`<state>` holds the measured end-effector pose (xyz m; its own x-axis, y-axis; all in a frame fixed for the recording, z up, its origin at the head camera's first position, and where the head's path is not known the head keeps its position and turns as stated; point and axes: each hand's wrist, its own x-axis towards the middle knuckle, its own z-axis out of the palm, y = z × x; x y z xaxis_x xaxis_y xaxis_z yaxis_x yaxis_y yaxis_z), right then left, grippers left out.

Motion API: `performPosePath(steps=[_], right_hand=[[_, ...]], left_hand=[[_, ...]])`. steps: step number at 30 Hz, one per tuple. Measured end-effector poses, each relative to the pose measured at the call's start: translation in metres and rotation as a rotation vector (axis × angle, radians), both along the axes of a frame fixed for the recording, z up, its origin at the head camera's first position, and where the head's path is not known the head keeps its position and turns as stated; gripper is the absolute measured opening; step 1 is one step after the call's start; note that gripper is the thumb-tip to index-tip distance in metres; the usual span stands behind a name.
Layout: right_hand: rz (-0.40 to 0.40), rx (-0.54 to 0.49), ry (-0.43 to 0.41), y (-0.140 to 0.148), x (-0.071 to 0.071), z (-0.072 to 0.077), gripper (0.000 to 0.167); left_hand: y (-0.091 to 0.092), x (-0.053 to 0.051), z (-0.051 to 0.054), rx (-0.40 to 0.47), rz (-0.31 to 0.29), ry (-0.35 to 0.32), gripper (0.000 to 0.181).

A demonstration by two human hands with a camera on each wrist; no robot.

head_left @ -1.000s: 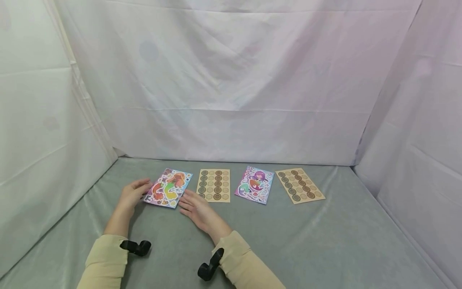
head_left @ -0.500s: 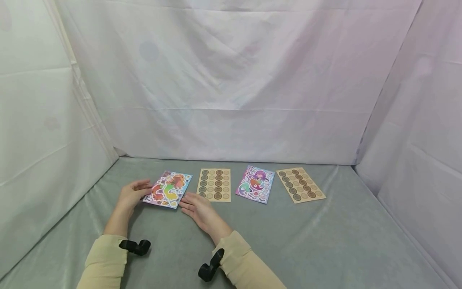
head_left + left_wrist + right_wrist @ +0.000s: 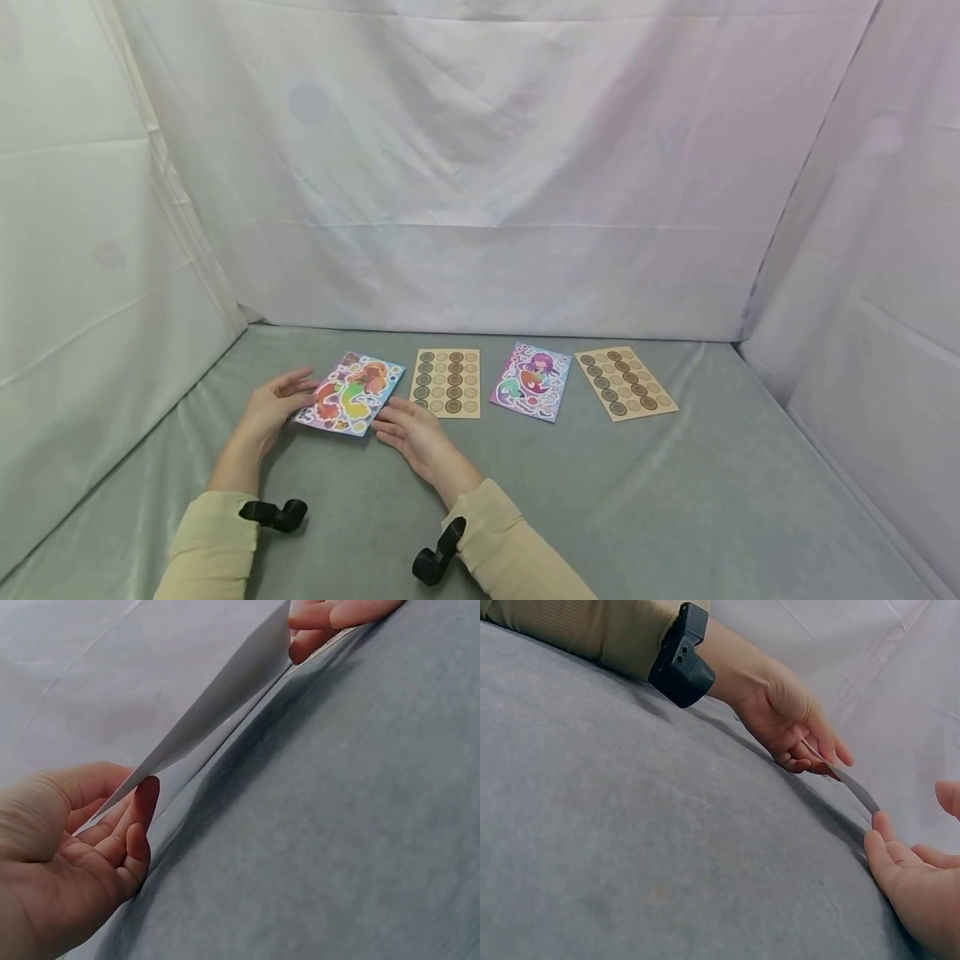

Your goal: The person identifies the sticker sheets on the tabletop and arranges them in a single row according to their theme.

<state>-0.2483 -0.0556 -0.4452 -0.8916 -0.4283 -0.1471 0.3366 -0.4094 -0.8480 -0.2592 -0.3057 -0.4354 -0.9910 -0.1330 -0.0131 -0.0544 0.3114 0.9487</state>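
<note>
A colourful mermaid sticker sheet (image 3: 351, 395) is raised off the cloth at the left of the row. My left hand (image 3: 272, 407) pinches its left edge between thumb and fingers; the left wrist view shows this hand (image 3: 82, 855) under the tilted white underside (image 3: 217, 694). At the sheet's right edge, my right hand (image 3: 420, 442) touches it with extended fingertips. In the right wrist view the right hand (image 3: 922, 877) has its thumb apart from the fingers, and the sheet (image 3: 855, 791) meets a fingertip.
To the right lie a tan sheet of round stickers (image 3: 454, 383), a purple mermaid sheet (image 3: 531, 383) and another tan round-sticker sheet (image 3: 626, 383). A grey cloth (image 3: 675, 500) covers the table, with white curtains (image 3: 480, 167) behind and at both sides.
My left hand has shifted slightly and its wrist has moved a little left. The held mermaid sheet has tilted and shifted slightly; my right hand has hardly moved.
</note>
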Motion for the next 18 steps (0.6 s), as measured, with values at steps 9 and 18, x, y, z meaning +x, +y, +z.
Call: performPosePath(steps=[9,18], right_hand=[[-0.031,0.03,0.065,0.001,0.004,0.001,0.054],[-0.185,0.169,0.114,-0.004,0.003,0.004,0.058]], left_hand=[[0.005,0.002,0.005,0.024,-0.066,0.004,0.07],[0.007,0.004,0.012,0.081,-0.145,-0.002,0.075]])
